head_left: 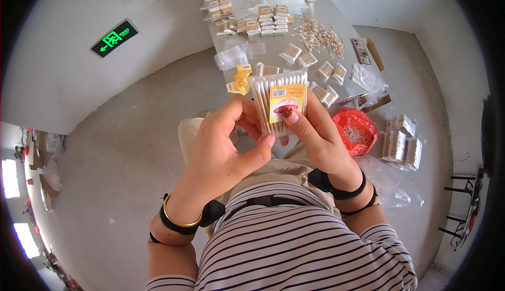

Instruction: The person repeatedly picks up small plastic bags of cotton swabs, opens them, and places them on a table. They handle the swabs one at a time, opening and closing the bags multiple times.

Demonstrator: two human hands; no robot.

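Note:
Upright in front of my body is a clear packet of cotton swabs (263, 97), white tips at the top, with a yellow printed card (295, 92) showing on its near face. My right hand (322, 133) grips its right side, the thumb pressed on the card and the fingers behind. At the lower left corner, the thumb and fingers of my left hand (223, 138) pinch the packet. Just beyond, on the table (273, 49), lie small yellow cards (241, 80) and several swab bundles (326, 70).
Loose swabs (320, 36), stacked finished packets (267, 20), empty clear bags (231, 58) and a phone (361, 51) occupy the table. On the right, near the floor, are a red plastic bag (355, 125) with small pale pieces inside and piled swab bundles (400, 143).

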